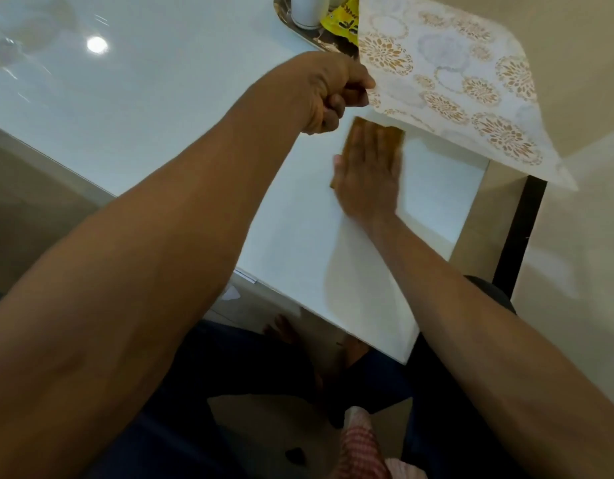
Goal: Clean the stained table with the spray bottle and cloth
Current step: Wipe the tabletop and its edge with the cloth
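A: Left hand point(328, 93)?
B: Fingers curled, pinching the edge of the patterned table cover point(450, 84) and holding it lifted and folded back off the white table point(298, 243).

A: Right hand point(367, 174)?
B: Flat, fingers straight, pressing down on a brown cloth point(367, 127) on the bared tabletop. Hand is a bit blurred.

A: Where is the cloth against the two grips?
B: Under the right palm and fingers, its far edge showing just beyond the fingertips. It lies just below and to the right of the left hand's pinch, under the raised flap of cover.

A: Anything beyond the left hand?
B: A tray point(291, 29) at the far edge of the view, carrying a white container point(309, 10) and a yellow packet point(343, 25). The cover's folded corner partly hides the packet.

A: Nearer than the hands?
B: Dark trousers point(229, 375) below the table edge, and a red-checked cloth point(364, 447) at the bottom.
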